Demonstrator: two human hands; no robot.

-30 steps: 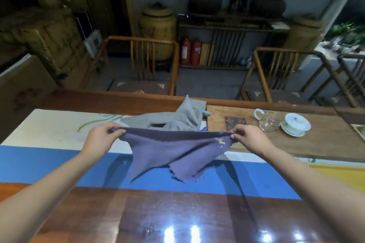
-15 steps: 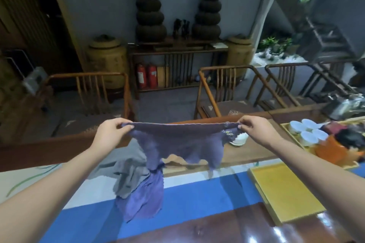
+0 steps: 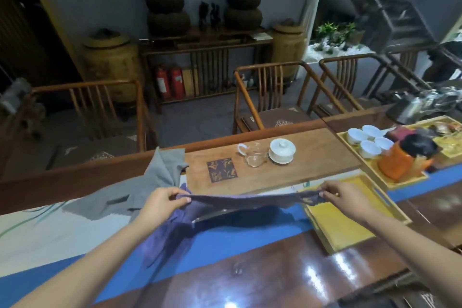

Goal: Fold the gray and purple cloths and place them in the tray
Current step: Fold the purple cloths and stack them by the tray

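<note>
I see the long wooden table (image 3: 262, 280) with its blue runner (image 3: 237, 240), then the yellow tray (image 3: 390, 210) lying empty at my right, the gray cloth (image 3: 150, 187) crumpled at the far left edge, and the purple cloth (image 3: 240, 200) stretched taut above the runner, my left hand (image 3: 162, 201) and right hand (image 3: 342, 194) each pinching one top corner
</note>
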